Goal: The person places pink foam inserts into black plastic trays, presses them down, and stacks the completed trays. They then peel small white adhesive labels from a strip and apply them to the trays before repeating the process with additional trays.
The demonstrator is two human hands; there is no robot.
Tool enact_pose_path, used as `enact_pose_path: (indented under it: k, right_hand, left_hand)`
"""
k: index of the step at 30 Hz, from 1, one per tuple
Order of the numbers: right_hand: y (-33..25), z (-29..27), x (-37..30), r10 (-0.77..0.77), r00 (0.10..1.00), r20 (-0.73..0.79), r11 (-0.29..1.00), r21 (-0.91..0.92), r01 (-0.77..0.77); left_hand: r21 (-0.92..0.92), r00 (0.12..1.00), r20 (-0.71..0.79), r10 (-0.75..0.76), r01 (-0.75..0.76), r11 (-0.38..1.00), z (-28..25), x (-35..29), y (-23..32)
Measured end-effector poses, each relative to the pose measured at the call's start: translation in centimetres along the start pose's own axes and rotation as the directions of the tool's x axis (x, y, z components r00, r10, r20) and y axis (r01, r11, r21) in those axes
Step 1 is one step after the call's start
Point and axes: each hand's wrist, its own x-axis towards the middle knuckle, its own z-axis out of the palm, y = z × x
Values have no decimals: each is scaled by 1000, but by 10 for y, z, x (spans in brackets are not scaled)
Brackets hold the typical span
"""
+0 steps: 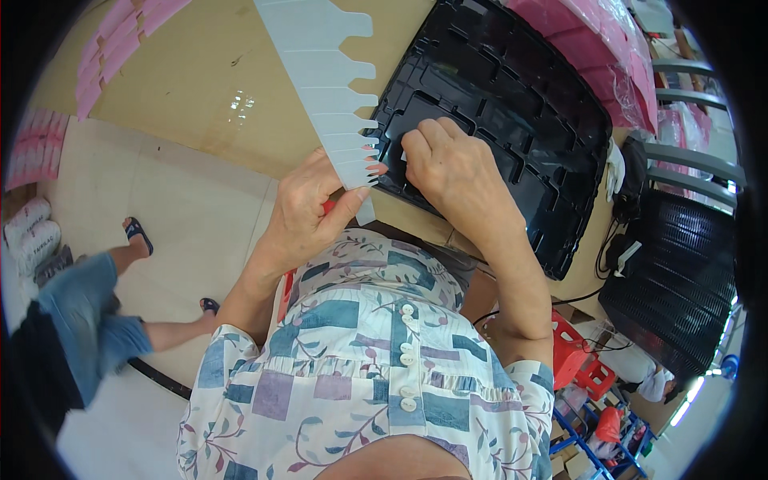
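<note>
clearly, the left hand (304, 204) is clamped on the near end of a long, thin, pale-grey toothed strip (308, 68), whose long axis slants to the far left, teeth facing right. just right of that end, the right hand (454, 170) curls over a black moulded plastic tray (520, 100); its fingertips are hidden, so i cannot tell its grip. far right, clear plastic film (630, 100) wraps a pink bundle (588, 36).

1 wide view from head, just above shirt (344, 376), looking down; left hand (304, 200), right hand (452, 172) close, past shirt.
</note>
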Motion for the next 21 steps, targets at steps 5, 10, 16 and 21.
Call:
enact_pose_path:
  k: [5, 10, 16, 21]
  right_hand:
    - [7, 7, 2, 100, 992, -83, 992, 92, -92]
    - [1, 10, 0, 125, 989, -73, 992, 41, -122]
    - [26, 0, -6, 113, 991, 74, 830, 541, -135]
    - [33, -2, -19, 653, 754, 76, 472, 737, -483]
  left_hand:
    - [-28, 999, 7, -41, 41, 999, 0, -2, 1]
    - [-42, 999, -8, -42, 41, 998, 2, -1, 1]
    - [-33, 1000, -3, -19, 19, 999, 0, -1, -1]
    - [-160, 991, 21, -133, 135, 978, -1, -2, 6]
